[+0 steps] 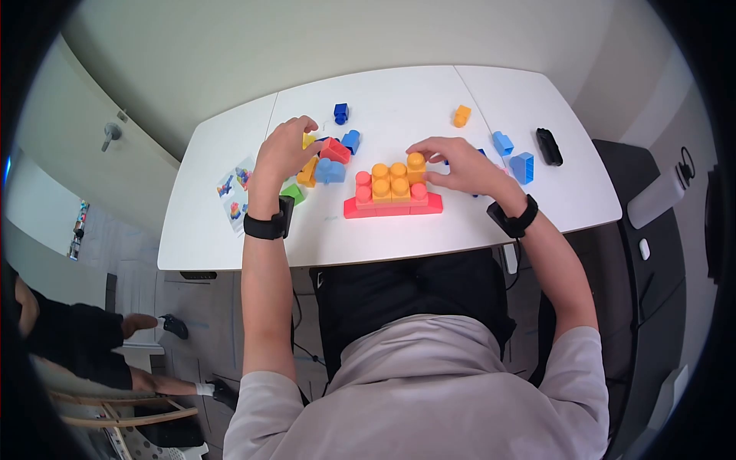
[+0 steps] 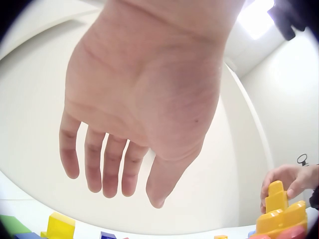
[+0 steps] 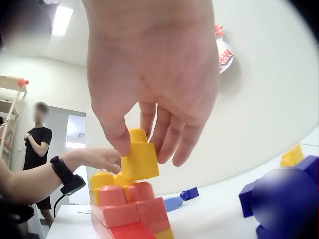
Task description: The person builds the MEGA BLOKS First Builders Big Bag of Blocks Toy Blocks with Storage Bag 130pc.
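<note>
My right hand (image 1: 462,166) pinches a small orange-yellow building block (image 3: 140,160) between thumb and fingers. That block has one round stud on top and is at the right end of a built row, close over its studs in the right wrist view. The row has a long red base (image 1: 392,210) with sloped ends, red blocks (image 3: 116,214) at both sides and yellow blocks (image 1: 390,182) in the middle. My left hand (image 2: 144,99) hovers palm down over loose blocks, fingers loosely bent and holding nothing. Beneath it are a red block (image 1: 335,150) and a light blue block (image 1: 330,171).
A green block (image 1: 293,193) and a picture sheet (image 1: 236,194) lie at the left. Dark blue (image 1: 341,113) and yellow (image 1: 462,116) blocks stand farther back. Light blue blocks (image 1: 522,167) and a black case (image 1: 549,146) are at the right. Another person (image 1: 73,333) is beyond the table's left side.
</note>
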Tool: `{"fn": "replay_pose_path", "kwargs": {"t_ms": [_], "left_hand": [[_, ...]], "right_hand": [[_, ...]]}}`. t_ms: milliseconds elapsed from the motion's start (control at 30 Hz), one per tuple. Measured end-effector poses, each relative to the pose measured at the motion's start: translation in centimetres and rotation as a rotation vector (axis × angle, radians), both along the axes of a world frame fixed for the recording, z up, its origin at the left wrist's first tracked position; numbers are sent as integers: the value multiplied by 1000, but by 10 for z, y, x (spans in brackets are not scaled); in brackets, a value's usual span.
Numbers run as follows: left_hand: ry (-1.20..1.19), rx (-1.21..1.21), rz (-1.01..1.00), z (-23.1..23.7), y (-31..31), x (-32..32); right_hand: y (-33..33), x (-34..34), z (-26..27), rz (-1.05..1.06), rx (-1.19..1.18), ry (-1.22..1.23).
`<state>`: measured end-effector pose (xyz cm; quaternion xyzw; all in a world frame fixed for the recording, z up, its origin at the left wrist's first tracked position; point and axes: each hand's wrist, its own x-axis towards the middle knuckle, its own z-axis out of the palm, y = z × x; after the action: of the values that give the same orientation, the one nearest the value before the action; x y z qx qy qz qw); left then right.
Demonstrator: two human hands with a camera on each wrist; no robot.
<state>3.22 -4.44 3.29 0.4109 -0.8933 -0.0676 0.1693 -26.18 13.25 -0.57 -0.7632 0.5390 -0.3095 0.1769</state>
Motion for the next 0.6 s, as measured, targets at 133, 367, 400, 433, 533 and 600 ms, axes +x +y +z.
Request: {"fn": "replay_pose_path", "kwargs": {"t_ms": [133,367,400,433,533,600], "left_hand": [[-3,12,-3,6,5,0],[6,11,7,8,7,4],[9,2,5,9,7,5],[13,-9,1,10,7,6],[1,-47,5,10,8,8],[6,-47,1,11,9,8]], "right_hand": [[-1,3,1,-3,23,33],[-25,-43,22,-81,64,-52],[-40,-64,18,-173,44,95],[-52,-83,13,-266,19,243],[-77,-122,-11,-434,137,459],[-88,-139,-31,-441,114,480]]}}
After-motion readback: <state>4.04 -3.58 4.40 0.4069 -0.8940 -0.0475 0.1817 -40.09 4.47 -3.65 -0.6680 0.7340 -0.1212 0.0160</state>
